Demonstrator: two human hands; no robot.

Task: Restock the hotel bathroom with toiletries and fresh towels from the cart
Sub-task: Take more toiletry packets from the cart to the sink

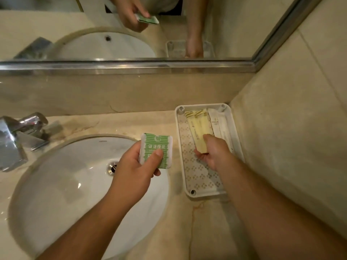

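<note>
1. Closest to me, left of the tray (pixel 177 128), the white sink basin (pixel 71 188) is set into the marble counter (pixel 206 231).
2. My left hand (pixel 135 166) hovers over the basin's rim, just left of the tray. Thumb and fingers are clamped on a green-striped packet (pixel 156 145), which is held clear of the tray.
3. My right hand (pixel 212 152) is inside the tray, fingers pinching the near end of the yellow sachets (pixel 201 126). These lie lengthwise toward the tray's far end.
4. White sachets (pixel 217 122) lie beside the yellow ones, along the tray's right wall.
5. The chrome faucet (pixel 20 132) is well to the left of the tray.
6. Beyond the tray, the mirror (pixel 56 19) reflects both hands.
</note>
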